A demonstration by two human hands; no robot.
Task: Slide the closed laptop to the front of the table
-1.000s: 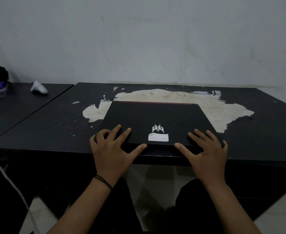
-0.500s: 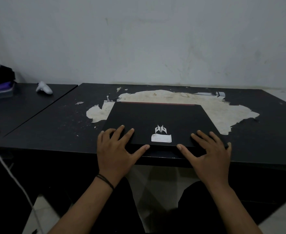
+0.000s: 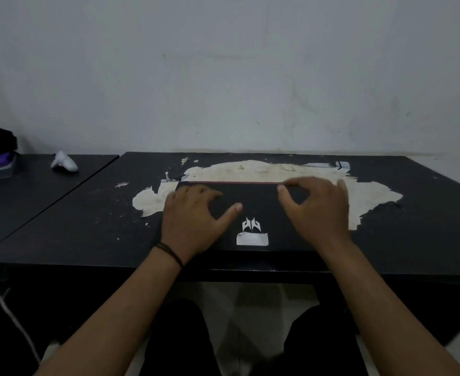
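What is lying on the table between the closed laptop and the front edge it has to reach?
Nothing visible. The laptop already lies close to the table's front edge, with only a bare dark strip between. The left hand and right hand rest on its lid.

Black table (image 3: 427,213) with peeled top, closed laptop (image 3: 253,202) on it.
Laptop lies near the table's front edge, over the pale peeled patch (image 3: 264,169); paper scrap (image 3: 329,165) behind the laptop.
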